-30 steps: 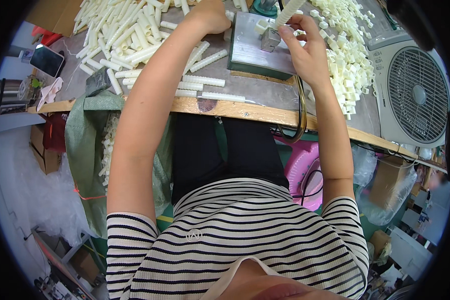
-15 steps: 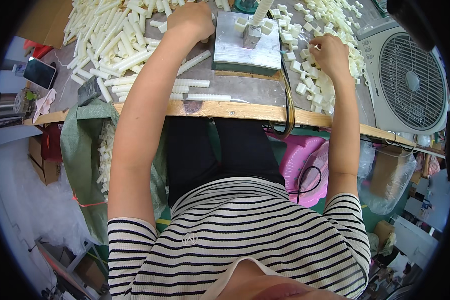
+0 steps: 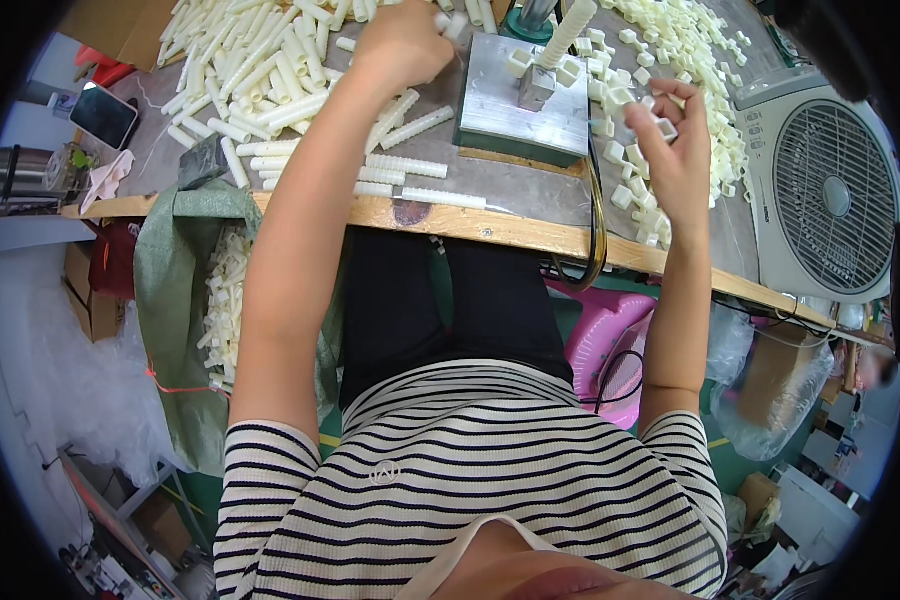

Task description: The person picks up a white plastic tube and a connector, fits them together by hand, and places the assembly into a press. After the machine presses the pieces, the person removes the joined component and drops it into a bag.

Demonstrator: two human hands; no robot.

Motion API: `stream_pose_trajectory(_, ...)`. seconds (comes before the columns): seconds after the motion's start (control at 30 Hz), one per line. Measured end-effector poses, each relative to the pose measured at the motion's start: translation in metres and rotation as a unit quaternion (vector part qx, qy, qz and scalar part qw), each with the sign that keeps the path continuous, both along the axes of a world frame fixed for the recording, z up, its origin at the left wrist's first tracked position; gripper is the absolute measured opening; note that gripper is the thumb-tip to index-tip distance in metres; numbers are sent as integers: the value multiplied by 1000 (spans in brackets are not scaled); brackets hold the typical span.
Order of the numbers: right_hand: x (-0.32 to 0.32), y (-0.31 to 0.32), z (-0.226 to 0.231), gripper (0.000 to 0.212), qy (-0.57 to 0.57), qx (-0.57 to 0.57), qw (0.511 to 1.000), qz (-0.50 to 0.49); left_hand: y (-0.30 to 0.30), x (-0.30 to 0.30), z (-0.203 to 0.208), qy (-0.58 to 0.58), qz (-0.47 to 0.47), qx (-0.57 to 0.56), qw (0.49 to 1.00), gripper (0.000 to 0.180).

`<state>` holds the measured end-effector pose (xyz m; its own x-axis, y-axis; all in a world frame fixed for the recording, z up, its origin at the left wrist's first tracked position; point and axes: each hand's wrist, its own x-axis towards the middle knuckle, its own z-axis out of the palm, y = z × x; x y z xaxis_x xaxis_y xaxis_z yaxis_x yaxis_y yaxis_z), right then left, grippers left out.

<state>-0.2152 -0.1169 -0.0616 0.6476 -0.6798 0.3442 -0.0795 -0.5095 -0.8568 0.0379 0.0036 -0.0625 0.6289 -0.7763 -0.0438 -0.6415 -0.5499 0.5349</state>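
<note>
My left hand (image 3: pixel 405 48) is closed above the table, beside the metal plate. A small white plastic piece (image 3: pixel 452 24) shows at its fingertips; the rest of it is hidden. My right hand (image 3: pixel 678 150) pinches a small white hollow plastic cube (image 3: pixel 664 128) between thumb and fingers, over the pile of similar cubes (image 3: pixel 715 120). Between the hands stands a flat metal plate (image 3: pixel 500 95) on a green base. A small metal block (image 3: pixel 537 88) on it has white cubes at its sides and a ribbed white tube (image 3: pixel 572 28) slanting up from it.
Ribbed white tubes (image 3: pixel 260 75) heap at the left, with several lying near the wooden table edge (image 3: pixel 530 233). A phone (image 3: pixel 104 116) lies far left, and a grey fan (image 3: pixel 830 190) stands at right. Cables (image 3: pixel 598 220) hang over the edge. Below are a green sack (image 3: pixel 175 300) and a pink basket (image 3: pixel 600 325).
My right hand has lifted slightly from the cubes and turned, now showing a cube in its fingers. My left hand stays closed near the plate. The whole view has shifted a little.
</note>
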Motion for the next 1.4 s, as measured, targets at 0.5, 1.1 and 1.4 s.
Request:
stream_pose_trajectory(0.5,15,51,32,20,94,-348,926,113,65,-65,22,23,-307,-294,905,22)
stream_pose_trajectory(1.1,-30,70,10,24,163,-88,920,347,89,-87,14,66,-500,-185,844,22)
stream_pose_trajectory(1.4,-31,30,-4,23,-5,-1,994,107,26,-53,42,206,-176,-226,936,29)
